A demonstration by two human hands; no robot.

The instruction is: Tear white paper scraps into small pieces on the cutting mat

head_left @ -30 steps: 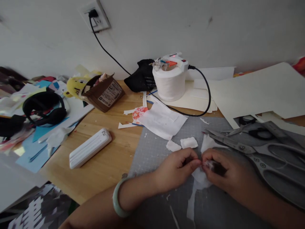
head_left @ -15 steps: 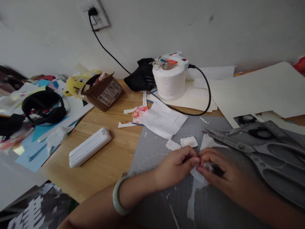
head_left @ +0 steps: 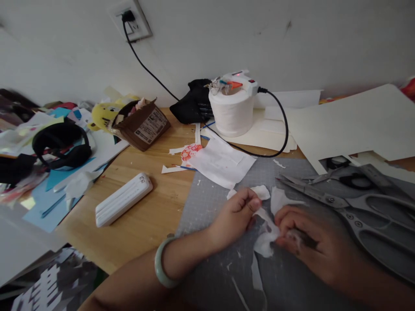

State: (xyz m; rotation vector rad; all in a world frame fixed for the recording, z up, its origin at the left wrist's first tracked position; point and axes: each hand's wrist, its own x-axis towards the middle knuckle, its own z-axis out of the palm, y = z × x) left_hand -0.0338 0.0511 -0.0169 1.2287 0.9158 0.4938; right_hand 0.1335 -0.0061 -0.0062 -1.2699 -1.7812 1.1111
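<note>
Over the grey cutting mat [head_left: 207,203], my left hand [head_left: 235,214] pinches one end of a thin white tissue piece [head_left: 265,244]. Opposite it, my right hand [head_left: 303,242] is closed on the other side of the same tissue, with a clear crumpled bit showing between its fingers. The tissue stretches between both hands and hangs down a little. Torn white scraps [head_left: 262,192] lie just behind my left hand, which partly covers them. Another white piece [head_left: 280,199] is behind my right hand. A narrow white strip [head_left: 256,272] lies below on the mat.
Large metal scissors [head_left: 343,205] lie at the right, beside smaller black-handled ones [head_left: 355,180]. Behind the mat, a glue gun [head_left: 248,84] rests on a white paper roll [head_left: 231,114], its black cable looping forward. A white power bank [head_left: 125,199] and a cardboard box [head_left: 142,127] are left.
My hands have moved apart, the left one up and leftward, the right one slightly right. The tissue between them is now spread out more.
</note>
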